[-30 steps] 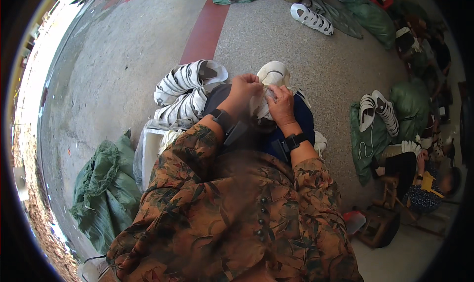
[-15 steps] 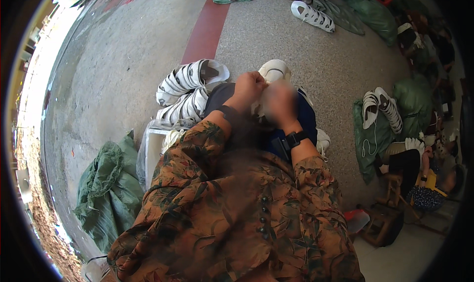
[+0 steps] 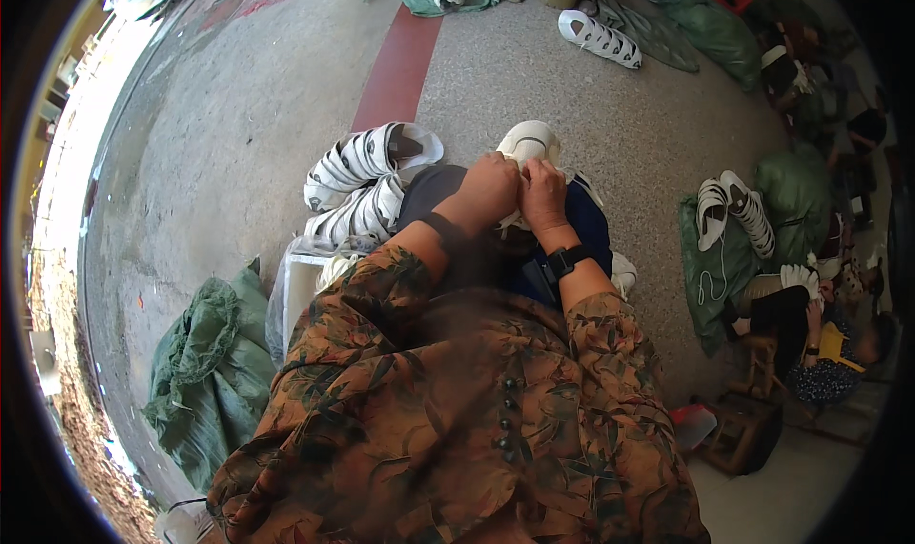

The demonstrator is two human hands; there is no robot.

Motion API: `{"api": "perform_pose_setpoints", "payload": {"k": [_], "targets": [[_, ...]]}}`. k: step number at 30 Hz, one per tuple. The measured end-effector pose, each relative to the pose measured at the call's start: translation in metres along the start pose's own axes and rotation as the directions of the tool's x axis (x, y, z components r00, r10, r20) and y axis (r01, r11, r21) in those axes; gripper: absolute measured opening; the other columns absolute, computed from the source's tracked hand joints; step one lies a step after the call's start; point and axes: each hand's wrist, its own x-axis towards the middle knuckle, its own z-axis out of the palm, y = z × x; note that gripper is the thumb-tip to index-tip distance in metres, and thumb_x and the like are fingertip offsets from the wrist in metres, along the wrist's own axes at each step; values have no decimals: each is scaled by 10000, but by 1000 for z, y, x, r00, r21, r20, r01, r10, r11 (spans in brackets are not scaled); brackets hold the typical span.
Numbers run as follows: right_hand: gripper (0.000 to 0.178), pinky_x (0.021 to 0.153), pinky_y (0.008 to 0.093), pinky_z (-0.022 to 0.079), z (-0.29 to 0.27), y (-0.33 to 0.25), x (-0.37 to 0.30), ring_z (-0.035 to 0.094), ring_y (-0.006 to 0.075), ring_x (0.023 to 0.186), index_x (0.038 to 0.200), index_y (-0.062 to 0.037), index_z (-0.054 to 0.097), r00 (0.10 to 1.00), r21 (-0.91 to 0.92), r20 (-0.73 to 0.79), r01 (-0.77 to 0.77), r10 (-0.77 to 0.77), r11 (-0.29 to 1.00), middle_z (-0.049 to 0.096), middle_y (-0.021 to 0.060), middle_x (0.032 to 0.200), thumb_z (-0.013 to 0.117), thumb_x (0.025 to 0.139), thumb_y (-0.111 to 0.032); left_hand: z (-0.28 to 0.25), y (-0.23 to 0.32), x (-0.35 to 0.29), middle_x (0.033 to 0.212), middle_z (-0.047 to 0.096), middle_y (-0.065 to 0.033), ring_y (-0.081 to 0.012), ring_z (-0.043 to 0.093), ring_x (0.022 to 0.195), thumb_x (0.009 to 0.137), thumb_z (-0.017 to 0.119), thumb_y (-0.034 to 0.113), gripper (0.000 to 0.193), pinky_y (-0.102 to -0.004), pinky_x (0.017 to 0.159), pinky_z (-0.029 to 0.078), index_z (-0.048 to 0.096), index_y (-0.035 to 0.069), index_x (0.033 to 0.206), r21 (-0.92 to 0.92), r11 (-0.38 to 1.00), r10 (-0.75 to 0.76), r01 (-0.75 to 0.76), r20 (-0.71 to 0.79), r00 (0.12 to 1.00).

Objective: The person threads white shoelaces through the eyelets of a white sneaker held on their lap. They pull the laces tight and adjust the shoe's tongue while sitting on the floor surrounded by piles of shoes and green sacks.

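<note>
A cream sneaker (image 3: 530,141) rests on my lap between my knees, its rounded toe pointing away from me. My left hand (image 3: 489,191) is closed over the near part of the shoe, thumb and fingers pinched at the lacing. Close against it, my right hand (image 3: 543,195) also has its fingertips drawn together in a pinch. Both appear to grip a pale shoelace, though the fingers cover most of it. Below the hands a bit of cream lace (image 3: 515,222) shows. The shoe's heel end is hidden.
At my left, stacks of nested white shoe uppers (image 3: 353,168) lie beside a white box (image 3: 303,282) and a green sack (image 3: 214,363). Another stack of uppers (image 3: 600,39) lies ahead on the floor. To the right are shoes (image 3: 748,215) on green sacking and a seated person (image 3: 824,353).
My right hand, blurred before, has come closer to the left and now pinches beside it. The left hand has shifted slightly to the right and lower.
</note>
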Motion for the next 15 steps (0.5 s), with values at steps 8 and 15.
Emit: {"api": "perform_pose_setpoints", "payload": {"k": [8,15], "targets": [[89,718,436,395,5,-1,-1,559,322,775,771,-64,563,996,-192,71,69,-56,979,575,128,777,638,744,-103,21,-44,14,720,617,-176,-332,602,648,742,565,180,175,-405,631,478,642,32,690,-448,886,-73,119,120,990],[65,707,424,405,4,0,-4,559,320,749,768,-47,577,987,-228,75,153,-139,962,574,129,773,616,730,-83,12,-42,5,696,603,-176,-278,590,611,726,596,122,132,-352,609,467,637,-3,731,-598,794,-63,107,95,994]]}}
